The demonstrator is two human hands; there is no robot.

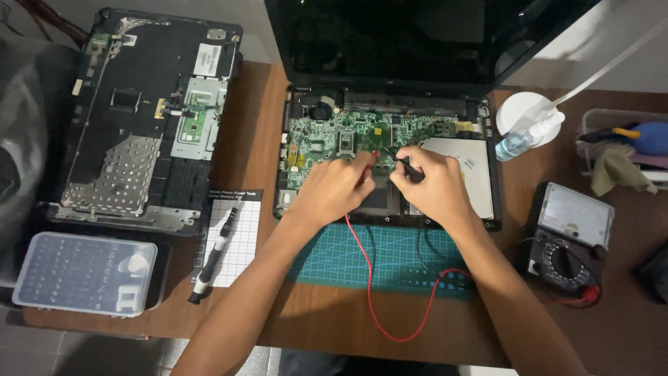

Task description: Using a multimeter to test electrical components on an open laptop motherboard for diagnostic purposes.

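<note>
Left hand (332, 186) pinching red probe (369, 161), right hand (433, 182) pinching black probe (409, 166); tips converge, nearly touching, mid-board (362, 132), just ahead of both hands, toward table's far edge.

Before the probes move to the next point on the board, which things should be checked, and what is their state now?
1. Red probe held in the left hand, tip on the motherboard: ok.
2. Black probe held in the right hand, tip on the board: ok.
3. The two probe tips stay apart: cannot tell, they are very close together.
4. Red lead runs free across the cutting mat, no snag: ok.
5. Multimeter in plain view at the right: ok; its needle reading: cannot tell.
6. Spray bottle lies close to the open laptop's edge: not ok.
</note>
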